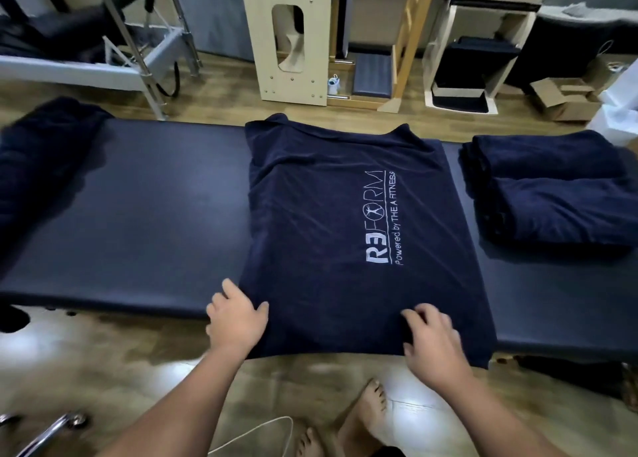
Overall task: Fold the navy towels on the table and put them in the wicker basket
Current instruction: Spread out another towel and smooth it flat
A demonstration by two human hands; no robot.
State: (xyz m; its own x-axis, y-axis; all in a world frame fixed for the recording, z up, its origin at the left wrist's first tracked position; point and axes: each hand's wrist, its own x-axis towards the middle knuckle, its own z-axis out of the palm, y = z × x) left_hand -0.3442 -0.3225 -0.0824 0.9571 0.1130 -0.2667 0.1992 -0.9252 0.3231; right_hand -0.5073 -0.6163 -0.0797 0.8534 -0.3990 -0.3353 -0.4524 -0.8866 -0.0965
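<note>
Both grips rest flat and open on the towel's near edge.
Left hand [238,318] and right hand [431,339] sit near; the towel [345,221] stretches far across the counter [155,197].

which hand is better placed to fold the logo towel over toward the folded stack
Left, probably. The left hand sits at the spread towel's near left corner, the edge farthest from the folded stack, so it could carry that edge across. The right hand rests flat further in.

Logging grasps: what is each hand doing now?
Left hand: open, resting at the towel edge.
Right hand: open, flat on the towel.
</note>
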